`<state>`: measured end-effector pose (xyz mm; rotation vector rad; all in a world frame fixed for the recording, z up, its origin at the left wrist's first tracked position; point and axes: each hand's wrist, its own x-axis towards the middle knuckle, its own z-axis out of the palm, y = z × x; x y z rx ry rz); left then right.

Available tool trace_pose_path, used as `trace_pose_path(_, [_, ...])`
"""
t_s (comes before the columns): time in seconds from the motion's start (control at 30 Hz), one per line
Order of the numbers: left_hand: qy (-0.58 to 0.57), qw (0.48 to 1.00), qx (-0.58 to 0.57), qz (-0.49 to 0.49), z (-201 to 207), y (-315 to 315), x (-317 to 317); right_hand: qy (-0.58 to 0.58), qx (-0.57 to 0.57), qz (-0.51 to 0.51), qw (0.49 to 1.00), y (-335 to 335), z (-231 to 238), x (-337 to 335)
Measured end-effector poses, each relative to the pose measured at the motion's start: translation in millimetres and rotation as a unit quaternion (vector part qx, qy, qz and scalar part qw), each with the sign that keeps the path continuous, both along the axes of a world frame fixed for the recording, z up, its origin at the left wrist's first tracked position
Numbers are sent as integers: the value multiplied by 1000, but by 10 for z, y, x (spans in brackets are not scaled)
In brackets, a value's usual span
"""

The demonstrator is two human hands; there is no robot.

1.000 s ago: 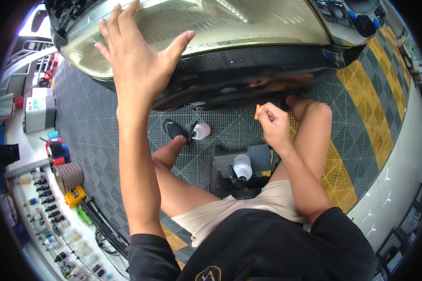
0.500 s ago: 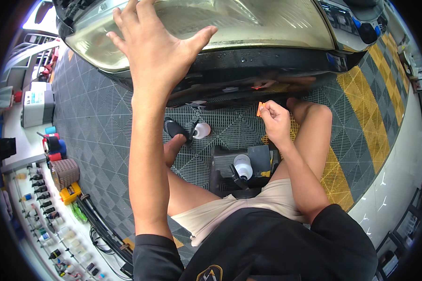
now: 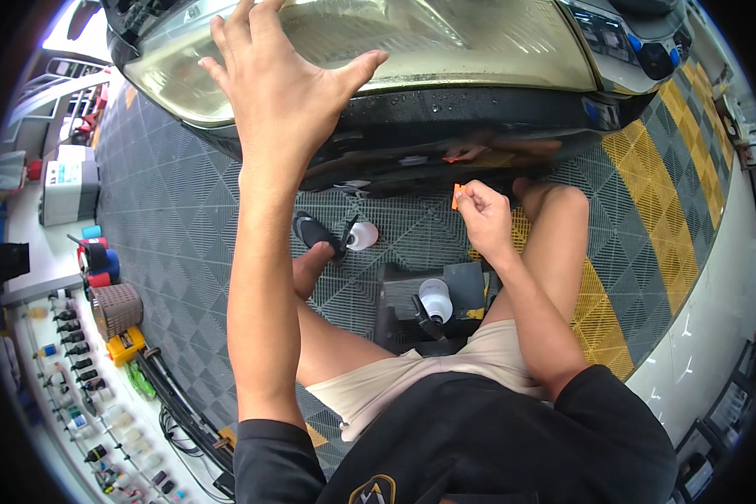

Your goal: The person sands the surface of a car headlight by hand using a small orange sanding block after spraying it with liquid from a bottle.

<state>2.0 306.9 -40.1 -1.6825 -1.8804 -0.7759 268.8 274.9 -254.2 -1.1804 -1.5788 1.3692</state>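
A yellowed, hazy car headlight (image 3: pixel 487 50) spans the top of the view, with water drops on the black bumper (image 3: pixel 412 126) below it. My left hand (image 3: pixel 281 97) is raised in front of the headlight's left part, fingers spread and holding nothing. Whether its fingertips touch the lens I cannot tell. Lower and to the right, my right hand (image 3: pixel 489 220) pinches a small flat orange piece (image 3: pixel 458 196) between thumb and fingers. That hand is beneath the bumper's edge and apart from it.
One white spray bottle (image 3: pixel 363 236) stands on the grey grid floor (image 3: pixel 185 227) by my left foot. Another white spray bottle (image 3: pixel 435 300) is between my thighs, beside a grey flat pad (image 3: pixel 464 277). Along the left wall are a perforated basket (image 3: pixel 116 311), hoses and racks of small bottles.
My right hand has shifted slightly left with the orange piece. My left hand stays nearly in place, still spread before the headlight.
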Motion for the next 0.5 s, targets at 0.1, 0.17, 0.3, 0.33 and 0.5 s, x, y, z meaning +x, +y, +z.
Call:
trace_pose_path(0.1, [-24,1000,6,-10,31,14,29,2,1,10,1000,14,21,2])
trace_pose_path(0.17, [-15,1000,-5,-5,42,6,12,5,0,8,1000,13,15,9])
trace_pose_path(0.3, [-17,1000,-10,-2,88,-17,51,5,8,-3,1000,16,63,34])
trace_pose_path(0.33, [-33,999,-21,5,101,-11,78,4,7,-6,1000,9,48,34])
trace_pose_path(0.5, [-27,999,-25,-15,122,-5,40,16,-4,1,1000,5,30,78])
